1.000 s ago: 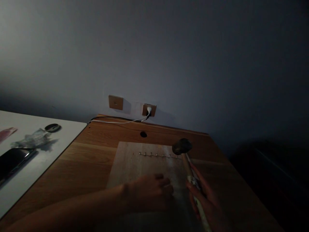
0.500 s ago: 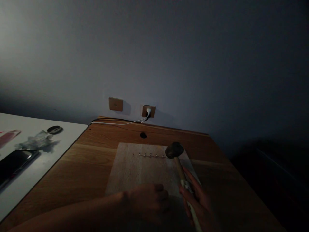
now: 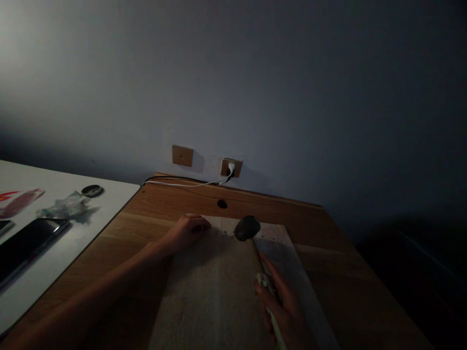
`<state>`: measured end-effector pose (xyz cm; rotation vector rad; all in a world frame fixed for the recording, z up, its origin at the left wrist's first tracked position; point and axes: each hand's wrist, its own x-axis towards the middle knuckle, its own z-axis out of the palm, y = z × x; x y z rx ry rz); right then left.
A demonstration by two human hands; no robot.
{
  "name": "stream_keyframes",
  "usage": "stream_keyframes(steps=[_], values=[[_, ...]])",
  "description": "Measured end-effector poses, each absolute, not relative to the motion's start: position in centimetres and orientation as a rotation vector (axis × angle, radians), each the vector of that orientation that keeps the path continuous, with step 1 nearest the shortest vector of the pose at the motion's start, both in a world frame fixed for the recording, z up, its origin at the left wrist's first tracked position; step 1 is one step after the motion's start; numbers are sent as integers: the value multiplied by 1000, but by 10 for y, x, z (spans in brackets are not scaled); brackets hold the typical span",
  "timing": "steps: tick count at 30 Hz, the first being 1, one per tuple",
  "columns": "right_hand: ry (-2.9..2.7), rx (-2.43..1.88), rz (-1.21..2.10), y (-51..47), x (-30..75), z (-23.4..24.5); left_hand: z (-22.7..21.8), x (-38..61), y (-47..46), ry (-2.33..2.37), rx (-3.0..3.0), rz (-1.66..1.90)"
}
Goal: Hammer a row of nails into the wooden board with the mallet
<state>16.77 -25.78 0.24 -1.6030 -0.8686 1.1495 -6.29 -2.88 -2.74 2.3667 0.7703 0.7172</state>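
My right hand [image 3: 282, 296] is wrapped round the pale handle of a mallet [image 3: 247, 228]. The mallet's dark, rounded head is over the far part of a light wooden board [image 3: 204, 301], covering part of a row of small nails [image 3: 224, 233]. Whether the head touches a nail I cannot tell. At the board's far left corner is my left hand [image 3: 188, 229], its fingers closed and curled in beside the left end of the row. Whatever these fingers may hold is hidden.
The board lies on a brown wooden desk [image 3: 120, 248] with a cable hole [image 3: 222, 204]. Cables [image 3: 182, 184] run along its back edge to a wall socket [image 3: 236, 167]. On the white table [image 3: 47, 262] to the left are a phone [image 3: 34, 240], crumpled clear plastic [image 3: 69, 206] and a dark oval object [image 3: 92, 190].
My left hand has moved from the near part of the board to its far left corner. The mallet in my right hand has shifted left along the nail row.
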Motion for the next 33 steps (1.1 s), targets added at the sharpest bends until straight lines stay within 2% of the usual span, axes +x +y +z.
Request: stream_keyframes(steps=[12, 18, 33], values=[[-1002, -1532, 1303, -228, 131, 7, -35, -60, -35, 764, 2343, 753], [-1076, -1505, 1269, -219, 123, 4, -35, -56, -38, 834, 2131, 792], [-1085, -1529, 1310, -219, 115, 5, -32, -57, -37, 871, 2115, 800]])
